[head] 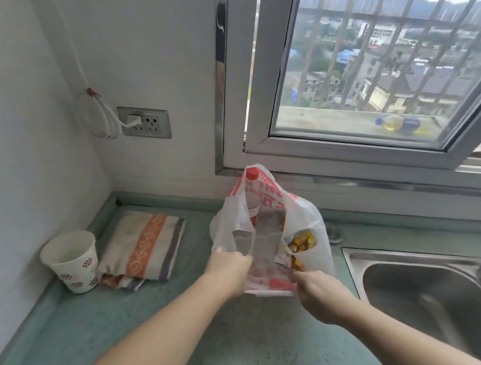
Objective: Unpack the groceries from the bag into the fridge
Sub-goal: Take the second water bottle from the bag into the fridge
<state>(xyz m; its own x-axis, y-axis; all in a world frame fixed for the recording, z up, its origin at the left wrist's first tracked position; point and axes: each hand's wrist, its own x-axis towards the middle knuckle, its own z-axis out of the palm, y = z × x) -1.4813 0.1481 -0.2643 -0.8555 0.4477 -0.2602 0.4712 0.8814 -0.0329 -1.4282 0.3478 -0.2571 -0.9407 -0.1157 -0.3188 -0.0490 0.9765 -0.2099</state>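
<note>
— Where was the thin white plastic grocery bag with red print?

— It stood on the speckled green countertop, just left of the steel sink and under the window. The left hand pinched the near-left edge of its mouth; the right hand gripped the near-right edge, fingers curled into the plastic.

— And the groceries?

— They were inside, beyond both sets of fingers. A red-capped bottle stood upright at the far left, closer to the left hand. A yellow-and-orange packet lay nearer the right. No fridge was in view.
</note>
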